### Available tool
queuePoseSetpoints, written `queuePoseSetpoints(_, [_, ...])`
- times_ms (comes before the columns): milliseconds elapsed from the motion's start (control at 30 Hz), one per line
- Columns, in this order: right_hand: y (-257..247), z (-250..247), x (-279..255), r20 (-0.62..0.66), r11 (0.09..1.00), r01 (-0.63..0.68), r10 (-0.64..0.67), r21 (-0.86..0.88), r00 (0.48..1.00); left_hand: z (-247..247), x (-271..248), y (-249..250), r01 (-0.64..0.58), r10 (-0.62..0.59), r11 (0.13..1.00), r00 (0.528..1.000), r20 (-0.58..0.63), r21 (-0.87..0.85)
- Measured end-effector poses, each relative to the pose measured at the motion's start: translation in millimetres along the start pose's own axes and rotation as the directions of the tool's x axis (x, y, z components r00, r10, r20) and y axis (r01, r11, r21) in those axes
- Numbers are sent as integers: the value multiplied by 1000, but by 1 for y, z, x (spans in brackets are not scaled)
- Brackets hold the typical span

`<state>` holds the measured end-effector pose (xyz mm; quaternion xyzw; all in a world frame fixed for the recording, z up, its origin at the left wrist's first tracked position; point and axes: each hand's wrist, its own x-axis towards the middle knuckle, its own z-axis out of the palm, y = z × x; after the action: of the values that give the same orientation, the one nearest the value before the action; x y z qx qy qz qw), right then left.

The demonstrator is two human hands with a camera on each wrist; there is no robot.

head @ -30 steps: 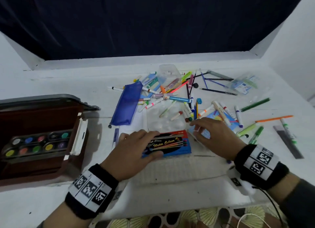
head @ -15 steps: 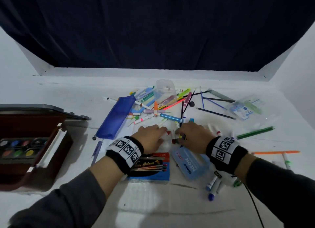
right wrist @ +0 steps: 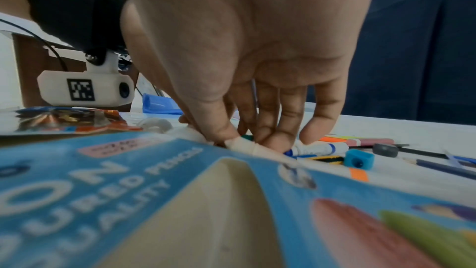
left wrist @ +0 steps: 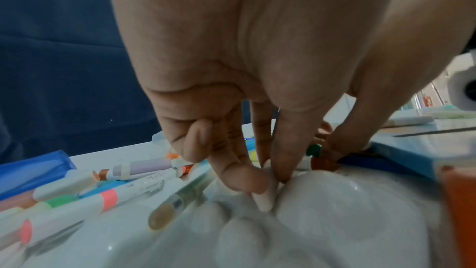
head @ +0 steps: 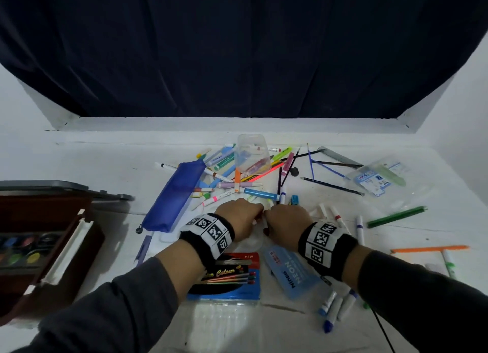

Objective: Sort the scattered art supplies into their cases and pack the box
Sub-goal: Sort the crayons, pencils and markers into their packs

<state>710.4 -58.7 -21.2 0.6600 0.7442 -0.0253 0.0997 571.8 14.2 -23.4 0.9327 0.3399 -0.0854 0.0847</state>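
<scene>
My left hand and right hand meet over a white paint palette in the middle of the table. In the left wrist view my left hand pinches a white marker between thumb and forefinger, just above the palette. My right hand pinches another white marker lying at the far edge of the blue neon pencil carton. A green cap and a red cap show under its fingers. A pile of loose markers and pencils lies just beyond.
An open wooden box with paint pans sits at the left. Near me lie a red-and-blue water colour pencil box and the neon carton. A blue pouch, clear case, plastic bag and blue sharpener surround the pile.
Both hands left the water colour box and the neon carton, reached forward to the palette and came together there. Their fingers have closed onto markers.
</scene>
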Motion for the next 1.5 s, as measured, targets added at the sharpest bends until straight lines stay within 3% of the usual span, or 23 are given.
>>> queuePoseSetpoints(67, [2,-5,-3,-28,998,-38,39,40,999,-7,-6,-3,9,-10,999,1000,-20,-42])
queuePoseSetpoints(167, [6,-20,-11,-126,973,-99,127,207,984,-27,-30,-13,8,-39,963,993,-109,-269])
queuePoseSetpoints(267, [4,-32,-27,-271,872,-62,218,486,938,-42,-63,-27,-28,-111,820,972,-207,-572])
queuePoseSetpoints(367, [-10,-41,-46,-302,656,12,331,754,894,-48,-102,-37,-102,-192,651,937,-293,-752])
queuePoseSetpoints(533, [-52,-43,-73,-74,127,34,325,991,943,-29,-165,-53,-163,-287,411,911,-297,-897])
queuePoseSetpoints(633, [-78,-33,-83,-12,54,-2,255,999,967,-8,-200,-58,-122,-277,362,933,-231,-924])
queuePoseSetpoints(767, [-114,-17,-85,5,150,-21,106,989,994,21,-235,-66,-5,-251,409,961,-118,-913])
queuePoseSetpoints(933, [-150,-9,-75,-35,261,29,20,965,999,41,-251,-74,105,-198,514,980,1,-851])
queuePoseSetpoints(1167, [-186,1,-55,-18,447,59,-94,892,995,49,-253,-82,147,-207,497,977,47,-855])
queuePoseSetpoints(1500, [-198,5,-52,-94,656,122,-78,745,993,59,-251,-91,97,-137,643,990,10,-760])
